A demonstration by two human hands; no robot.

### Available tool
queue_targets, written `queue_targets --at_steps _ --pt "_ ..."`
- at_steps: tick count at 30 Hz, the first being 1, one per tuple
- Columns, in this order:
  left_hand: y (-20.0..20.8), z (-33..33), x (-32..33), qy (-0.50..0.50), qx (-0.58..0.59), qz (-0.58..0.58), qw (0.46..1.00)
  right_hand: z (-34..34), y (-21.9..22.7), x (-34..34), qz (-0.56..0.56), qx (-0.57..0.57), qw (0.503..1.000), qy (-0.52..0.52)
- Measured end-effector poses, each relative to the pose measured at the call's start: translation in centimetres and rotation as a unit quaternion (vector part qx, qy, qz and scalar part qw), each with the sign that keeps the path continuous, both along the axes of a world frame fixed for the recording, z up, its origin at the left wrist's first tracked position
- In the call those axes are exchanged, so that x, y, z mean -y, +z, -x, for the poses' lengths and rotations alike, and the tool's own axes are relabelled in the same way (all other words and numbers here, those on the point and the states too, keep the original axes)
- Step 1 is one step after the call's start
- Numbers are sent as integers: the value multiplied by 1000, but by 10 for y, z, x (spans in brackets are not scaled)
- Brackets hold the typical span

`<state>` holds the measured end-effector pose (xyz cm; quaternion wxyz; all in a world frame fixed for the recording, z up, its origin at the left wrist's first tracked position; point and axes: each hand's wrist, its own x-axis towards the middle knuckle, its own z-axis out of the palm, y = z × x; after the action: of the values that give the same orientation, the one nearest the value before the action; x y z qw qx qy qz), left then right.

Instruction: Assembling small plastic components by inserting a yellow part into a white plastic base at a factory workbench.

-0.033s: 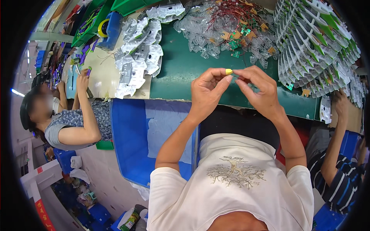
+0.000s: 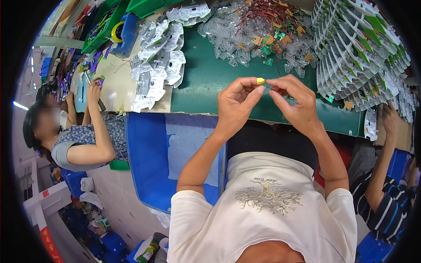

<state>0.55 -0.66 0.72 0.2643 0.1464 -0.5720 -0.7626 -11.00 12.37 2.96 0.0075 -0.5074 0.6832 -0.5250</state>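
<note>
Over the front part of the green table (image 2: 197,94), my two hands meet fingertip to fingertip. My left hand (image 2: 234,103) is closed in a pinch, thumb against index finger, and a yellow fingertip cover (image 2: 260,81) sits on that index finger. Facing it, my right hand (image 2: 298,103) also pinches, its thumb and index tip drawn near each other. Something thin and dark seems to run between the two pinches, too small to name. Beyond my hands lies a heap of clear plastic pieces (image 2: 228,44), with red wires (image 2: 258,17) and small green circuit boards (image 2: 266,51) on it.
White and grey moulded shells (image 2: 151,79) lie in rows to the left. Tall stacks of white-and-green shells (image 2: 351,52) rise at the right. A blue bin (image 2: 147,175) stands below the table edge. One person (image 2: 83,144) works at left, another (image 2: 381,188) at right.
My hands stay nearly in place, the right fingertips a touch farther right. The arm of the person at right has shifted slightly to the right.
</note>
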Motion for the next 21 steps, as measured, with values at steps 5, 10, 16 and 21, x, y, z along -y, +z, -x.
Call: queue_targets --at_steps 5,10,16,21 --pt "-1 0 -1 -1 9 13 1000 2 -1 0 -20 35 999 1" --pt "-12 -4 -7 37 23 81 996 -4 3 0 -70 84 994 21" --pt "-14 -24 4 -81 113 -23 990 8 -23 -5 -102 225 963 111" --pt "-9 -28 41 -178 127 -349 911 -1 -22 24 -109 336 923 155"
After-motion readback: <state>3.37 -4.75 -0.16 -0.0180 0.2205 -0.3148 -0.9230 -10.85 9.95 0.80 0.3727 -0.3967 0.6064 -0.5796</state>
